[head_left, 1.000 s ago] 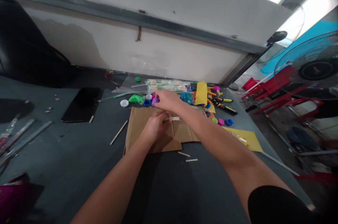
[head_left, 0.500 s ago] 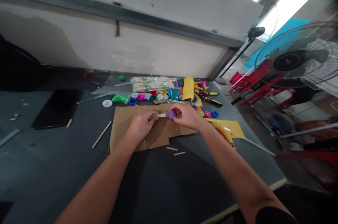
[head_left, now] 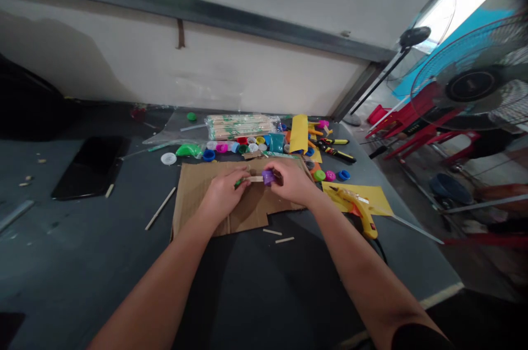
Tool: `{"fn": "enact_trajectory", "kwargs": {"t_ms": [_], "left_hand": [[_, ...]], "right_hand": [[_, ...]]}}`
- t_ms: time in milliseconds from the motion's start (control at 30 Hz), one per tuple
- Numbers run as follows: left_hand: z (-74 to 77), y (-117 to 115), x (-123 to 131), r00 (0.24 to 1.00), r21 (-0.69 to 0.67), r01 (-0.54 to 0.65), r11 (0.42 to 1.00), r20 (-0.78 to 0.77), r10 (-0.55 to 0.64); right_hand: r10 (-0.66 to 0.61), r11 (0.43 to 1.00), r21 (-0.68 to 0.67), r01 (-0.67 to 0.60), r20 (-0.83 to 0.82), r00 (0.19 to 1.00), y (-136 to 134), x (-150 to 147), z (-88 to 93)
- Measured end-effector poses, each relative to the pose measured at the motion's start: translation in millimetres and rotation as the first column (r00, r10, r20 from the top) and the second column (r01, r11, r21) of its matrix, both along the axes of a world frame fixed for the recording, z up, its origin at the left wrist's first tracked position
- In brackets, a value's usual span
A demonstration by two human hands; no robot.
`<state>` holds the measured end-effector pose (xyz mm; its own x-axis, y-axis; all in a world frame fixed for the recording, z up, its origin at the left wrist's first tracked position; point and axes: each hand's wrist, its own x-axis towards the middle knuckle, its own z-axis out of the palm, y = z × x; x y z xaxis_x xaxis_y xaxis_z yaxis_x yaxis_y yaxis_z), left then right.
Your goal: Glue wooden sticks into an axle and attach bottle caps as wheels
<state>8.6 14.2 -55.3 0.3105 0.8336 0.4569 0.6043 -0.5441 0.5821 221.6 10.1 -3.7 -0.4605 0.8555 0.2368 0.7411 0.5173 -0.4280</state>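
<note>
My left hand (head_left: 225,190) pinches a short bundle of pale wooden sticks (head_left: 256,179) with green at its near end. My right hand (head_left: 291,179) grips a purple bottle cap (head_left: 268,177) between thumb and fingers. The sticks' right end meets the cap; whether it sits inside or only against it, I cannot tell. Both hands are over a piece of brown cardboard (head_left: 247,218) on the dark table. Two short stick pieces (head_left: 284,240) lie just in front of the cardboard, and a longer stick (head_left: 160,208) rests to its left.
Behind the cardboard are a bag of wooden sticks (head_left: 239,126), several coloured caps (head_left: 221,148) and yellow-black pliers (head_left: 336,152). A yellow glue gun (head_left: 361,209) lies by my right forearm on yellow paper (head_left: 379,196). A black phone (head_left: 91,168) is at left; a fan (head_left: 472,84) stands at right.
The purple cap and the sticks have come together, closing the gap between them. The camera view has shifted slightly, and more of the glue gun shows beside my right forearm.
</note>
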Motion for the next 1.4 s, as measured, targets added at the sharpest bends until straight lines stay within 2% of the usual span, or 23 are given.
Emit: {"fn": "enact_trajectory", "kwargs": {"t_ms": [300,667,900,1200,1400], "left_hand": [[0.1,-0.2,1.0,1.0,0.029,-0.015,0.999,-0.027,0.016],[-2.8,0.7,1.4,1.0,0.05,0.002,0.999,-0.026,-0.001],[-2.3,0.2,1.6,1.0,0.041,-0.004,0.999,-0.029,0.005],[-1.8,-0.1,1.0,0.999,0.038,0.013,0.999,-0.037,-0.011],[-3.2,0.3,1.0,0.999,0.028,0.004,1.0,-0.034,-0.003]], "right_hand": [[0.027,1.0,-0.001,-0.027,0.036,0.999,2.6,2.3,-2.5],[0.02,0.997,0.075,-0.033,0.17,0.985,-0.9,-6.3,-1.1],[0.046,0.997,0.053,-0.054,0.143,0.989,0.5,-5.7,-5.8],[-0.033,0.999,-0.006,0.034,0.099,0.995,1.5,-2.7,-10.1],[-0.037,0.999,-0.002,0.038,0.09,0.995,0.4,-4.7,-9.3]]}}
